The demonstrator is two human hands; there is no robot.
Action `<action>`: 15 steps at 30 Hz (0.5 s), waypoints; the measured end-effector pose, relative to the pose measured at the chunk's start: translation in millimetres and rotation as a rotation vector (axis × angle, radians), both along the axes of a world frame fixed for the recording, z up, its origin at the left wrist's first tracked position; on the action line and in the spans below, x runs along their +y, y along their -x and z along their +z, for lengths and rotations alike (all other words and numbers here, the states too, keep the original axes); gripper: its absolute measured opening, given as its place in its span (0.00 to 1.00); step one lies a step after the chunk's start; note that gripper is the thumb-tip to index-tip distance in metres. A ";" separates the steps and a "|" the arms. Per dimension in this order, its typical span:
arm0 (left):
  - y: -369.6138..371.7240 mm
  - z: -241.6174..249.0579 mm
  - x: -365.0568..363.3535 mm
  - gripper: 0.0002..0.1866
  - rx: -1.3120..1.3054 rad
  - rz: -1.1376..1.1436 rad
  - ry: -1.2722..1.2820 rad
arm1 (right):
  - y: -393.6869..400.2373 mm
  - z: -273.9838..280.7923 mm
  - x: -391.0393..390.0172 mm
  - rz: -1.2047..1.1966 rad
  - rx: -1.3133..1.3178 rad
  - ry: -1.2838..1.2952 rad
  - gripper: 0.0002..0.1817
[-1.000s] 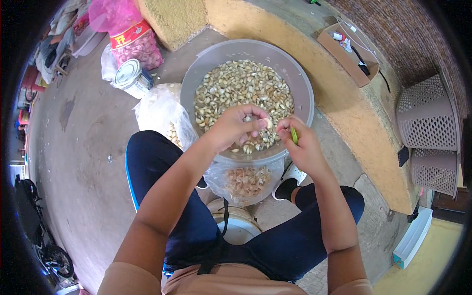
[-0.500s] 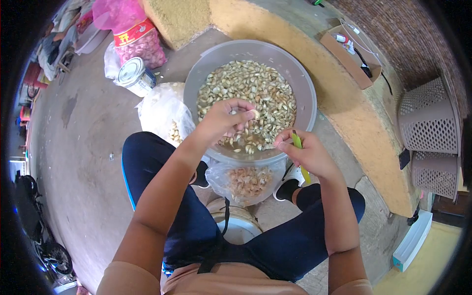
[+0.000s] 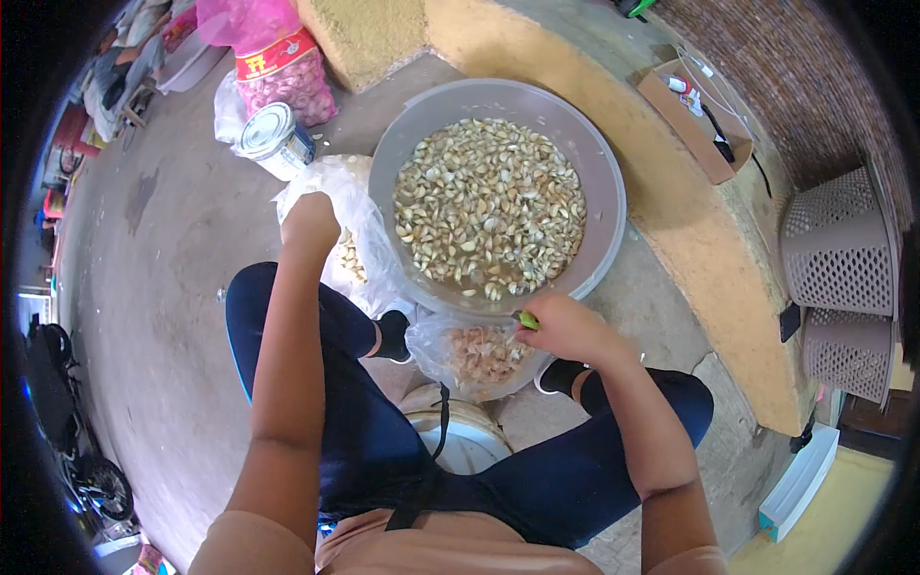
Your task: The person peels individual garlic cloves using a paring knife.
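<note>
A wide grey tub holds many garlic cloves in water. My left hand is above the white plastic bag left of the tub, and peeled cloves show inside that bag. Its fingers are hidden behind the back of the hand. Close to the tub's near rim, my right hand is closed round a small green-handled knife. Below it sits a clear plastic bag of brownish garlic skins.
A metal can and a pink mesh sack of garlic stand at back left. A low yellow ledge runs along the right, bearing a cardboard box. Perforated baskets are farther right. A white bucket is between my legs.
My left hand has moved left from over the tub, where it held a clove, to the white bag. My right hand has come down and left, turning the knife.
</note>
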State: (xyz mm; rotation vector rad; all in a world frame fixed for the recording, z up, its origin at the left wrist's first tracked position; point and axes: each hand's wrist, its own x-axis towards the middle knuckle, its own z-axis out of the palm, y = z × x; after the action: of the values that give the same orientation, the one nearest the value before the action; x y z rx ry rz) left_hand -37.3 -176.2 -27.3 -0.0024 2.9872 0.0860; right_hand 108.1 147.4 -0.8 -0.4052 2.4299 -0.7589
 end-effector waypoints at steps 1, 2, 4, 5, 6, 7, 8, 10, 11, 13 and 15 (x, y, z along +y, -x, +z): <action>-0.1 0.5 2.2 0.13 -0.015 0.093 0.051 | -0.8 -2.8 -3.8 0.020 -0.004 -0.013 0.12; 1.3 -0.2 3.0 0.13 -0.008 0.022 -0.002 | -1.7 -6.8 -7.4 0.038 0.004 -0.028 0.13; 3.8 3.2 9.2 0.13 0.007 -0.125 -0.108 | -5.5 -18.5 -13.9 0.070 0.022 -0.060 0.13; 6.0 5.7 12.7 0.15 -0.199 0.008 -0.446 | -8.2 -27.3 -16.1 0.093 0.016 -0.077 0.13; 4.9 22.8 24.8 0.17 -0.407 0.146 -0.781 | -11.4 -37.6 -18.2 0.117 0.009 -0.093 0.14; 3.6 32.4 35.9 0.19 -0.615 0.289 -1.113 | -13.8 -44.3 -21.4 0.142 0.003 -0.109 0.14; 2.0 32.8 43.7 0.20 -0.705 0.258 -1.255 | -15.4 -49.0 -25.4 0.152 -0.045 -0.133 0.14; -3.4 32.3 58.9 0.21 -0.887 0.186 -1.541 | -17.2 -55.1 -31.8 0.170 -0.140 -0.183 0.14; -6.7 32.6 67.3 0.21 -0.886 0.125 -1.543 | -18.3 -60.6 -31.9 0.182 -0.140 -0.198 0.13; -14.3 34.7 84.2 0.21 -0.880 0.007 -1.544 | -19.3 -68.4 -32.8 0.210 -0.139 -0.228 0.12; -19.3 45.9 99.7 0.21 -0.939 -0.035 -1.558 | -16.2 -61.3 -30.4 0.071 -0.027 -0.143 0.12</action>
State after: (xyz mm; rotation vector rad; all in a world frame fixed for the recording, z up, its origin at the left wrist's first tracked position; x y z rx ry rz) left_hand -18.0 -76.5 18.6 0.1350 1.3852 1.7026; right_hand 124.3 117.0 -62.1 -0.4192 2.4124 -0.5535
